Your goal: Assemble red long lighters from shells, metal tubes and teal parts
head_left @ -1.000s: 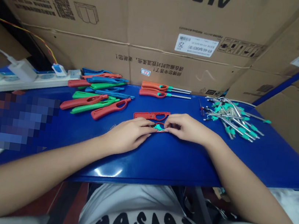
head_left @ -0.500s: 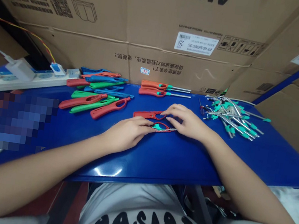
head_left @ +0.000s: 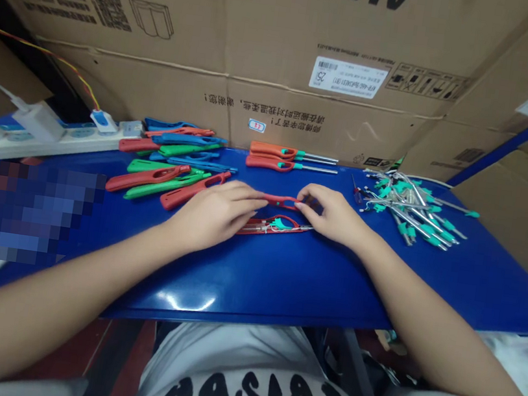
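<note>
Between my two hands is a red lighter shell half [head_left: 281, 200], raised a little and turned on its edge. My left hand [head_left: 217, 214] grips its handle end, and the fingers of my right hand [head_left: 322, 207] pinch its looped end. Just below it on the table lies the other red shell half [head_left: 254, 229], open side up. A green trigger piece [head_left: 278, 224], thin wires and a metal tube sit inside that half. My left fingers partly cover its left end.
Several red, green and blue shell halves [head_left: 168, 178] are piled at the left. Two lighters with metal tubes [head_left: 270, 153] lie at the back. Tubes with green triggers [head_left: 415, 206] are heaped at the right. A power strip [head_left: 70, 138] and a cardboard wall [head_left: 161, 92] stand behind.
My left hand has moved off the lower shell half, up and left, onto the upper one. The upper shell half has been picked up and tipped on its edge.
</note>
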`<state>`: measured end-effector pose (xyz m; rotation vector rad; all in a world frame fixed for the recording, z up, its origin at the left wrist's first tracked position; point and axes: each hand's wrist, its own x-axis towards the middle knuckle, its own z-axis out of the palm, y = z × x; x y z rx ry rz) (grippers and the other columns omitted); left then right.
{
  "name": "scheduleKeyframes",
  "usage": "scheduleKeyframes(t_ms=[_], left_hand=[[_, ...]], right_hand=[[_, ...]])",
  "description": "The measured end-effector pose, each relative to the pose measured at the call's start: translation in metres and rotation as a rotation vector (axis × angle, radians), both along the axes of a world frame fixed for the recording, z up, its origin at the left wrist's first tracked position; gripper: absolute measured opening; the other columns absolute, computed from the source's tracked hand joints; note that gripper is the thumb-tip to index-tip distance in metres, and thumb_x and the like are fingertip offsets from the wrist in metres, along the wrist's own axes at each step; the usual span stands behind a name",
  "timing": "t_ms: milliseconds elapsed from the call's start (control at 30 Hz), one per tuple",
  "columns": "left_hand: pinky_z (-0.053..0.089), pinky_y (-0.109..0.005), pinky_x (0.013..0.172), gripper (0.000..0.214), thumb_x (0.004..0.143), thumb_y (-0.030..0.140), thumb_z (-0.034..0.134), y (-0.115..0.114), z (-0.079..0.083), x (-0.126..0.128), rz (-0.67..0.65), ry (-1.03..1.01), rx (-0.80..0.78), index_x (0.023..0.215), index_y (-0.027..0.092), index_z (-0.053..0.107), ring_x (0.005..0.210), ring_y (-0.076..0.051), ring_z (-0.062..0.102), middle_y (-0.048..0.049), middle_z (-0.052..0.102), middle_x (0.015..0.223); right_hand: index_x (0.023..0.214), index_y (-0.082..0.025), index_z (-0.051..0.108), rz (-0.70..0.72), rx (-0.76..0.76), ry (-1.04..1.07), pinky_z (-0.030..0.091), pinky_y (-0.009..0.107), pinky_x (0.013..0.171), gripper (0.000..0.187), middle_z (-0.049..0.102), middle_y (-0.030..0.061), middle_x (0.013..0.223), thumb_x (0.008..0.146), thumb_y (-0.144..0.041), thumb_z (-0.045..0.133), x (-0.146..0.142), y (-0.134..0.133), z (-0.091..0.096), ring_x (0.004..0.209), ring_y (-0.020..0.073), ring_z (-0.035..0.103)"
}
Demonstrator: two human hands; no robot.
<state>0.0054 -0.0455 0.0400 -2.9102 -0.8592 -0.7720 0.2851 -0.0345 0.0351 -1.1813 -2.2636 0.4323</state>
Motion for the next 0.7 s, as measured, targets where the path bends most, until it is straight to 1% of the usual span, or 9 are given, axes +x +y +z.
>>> scheduleKeyframes(t_ms=[67,167,233,300,400,500,600,700], left_hand=[[0.049,-0.049,0.108,0.033,0.100,0.022,0.052,0.0039,0.0030,-0.0031,0.034,0.006,0.041,0.129,0.018,0.068,0.121,-0.027,0.062,-0.0111,0.068,0.133],[0.051,-0.048,0.105,0.034,0.100,0.025,0.054,0.0060,0.0047,-0.0055,0.051,-0.001,0.068,0.130,0.017,0.067,0.121,-0.029,0.062,-0.0123,0.069,0.131],[0.052,-0.046,0.104,0.034,0.100,0.027,0.053,0.0050,0.0057,-0.0058,0.046,-0.002,0.055,0.129,0.017,0.068,0.116,-0.028,0.064,-0.0118,0.071,0.126],[0.052,-0.045,0.103,0.033,0.101,0.029,0.053,0.0028,0.0073,-0.0056,0.033,0.006,0.014,0.127,0.019,0.069,0.110,-0.025,0.067,-0.0102,0.072,0.122],[0.054,-0.042,0.100,0.032,0.099,0.030,0.054,-0.0003,0.0101,-0.0053,0.042,0.034,-0.041,0.125,0.019,0.070,0.105,-0.024,0.069,-0.0099,0.073,0.119],[0.055,-0.039,0.095,0.034,0.099,0.033,0.055,-0.0013,0.0117,-0.0057,0.055,0.073,-0.090,0.124,0.016,0.070,0.103,-0.025,0.070,-0.0106,0.073,0.116],[0.055,-0.036,0.091,0.033,0.097,0.037,0.058,-0.0007,0.0113,-0.0072,0.034,0.131,-0.171,0.122,0.019,0.070,0.101,-0.024,0.071,-0.0088,0.074,0.111],[0.053,-0.033,0.089,0.032,0.095,0.037,0.062,-0.0003,0.0104,-0.0082,0.028,0.191,-0.197,0.121,0.020,0.070,0.099,-0.023,0.070,-0.0074,0.074,0.107]], right_hand=[[0.091,-0.018,0.061,-0.050,-0.083,0.145,0.049,0.031,0.068,0.012,0.067,0.0055,0.085,0.091,-0.030,0.061,-0.0029,-0.0002,-0.0009,0.075,0.0180,0.062],[0.092,-0.017,0.062,-0.066,-0.269,0.327,0.049,0.030,0.065,0.020,0.067,0.0043,0.080,0.088,-0.037,0.064,-0.0051,0.0019,-0.0035,0.070,0.0160,0.061],[0.094,-0.017,0.064,-0.045,-0.382,0.388,0.050,0.029,0.064,0.026,0.068,0.0041,0.079,0.086,-0.041,0.065,-0.0053,0.0035,-0.0054,0.069,0.0154,0.062],[0.098,-0.016,0.066,-0.024,-0.419,0.399,0.050,0.029,0.065,0.031,0.069,0.0044,0.081,0.086,-0.045,0.065,-0.0056,0.0040,-0.0072,0.070,0.0154,0.062],[0.108,-0.016,0.069,0.021,-0.349,0.326,0.050,0.030,0.068,0.039,0.070,0.0052,0.086,0.089,-0.049,0.063,-0.0062,0.0020,-0.0081,0.074,0.0162,0.063],[0.116,-0.017,0.070,0.094,-0.187,0.166,0.051,0.033,0.079,0.042,0.072,0.0073,0.099,0.086,-0.047,0.071,-0.0057,-0.0009,-0.0068,0.086,0.0194,0.065],[0.116,-0.019,0.071,0.186,-0.063,0.057,0.051,0.035,0.086,0.039,0.070,0.0086,0.104,0.084,-0.042,0.075,-0.0045,-0.0017,-0.0056,0.093,0.0208,0.065],[0.115,-0.019,0.072,0.237,-0.031,0.038,0.051,0.035,0.086,0.037,0.067,0.0085,0.102,0.086,-0.042,0.074,-0.0046,-0.0011,-0.0059,0.091,0.0200,0.065]])
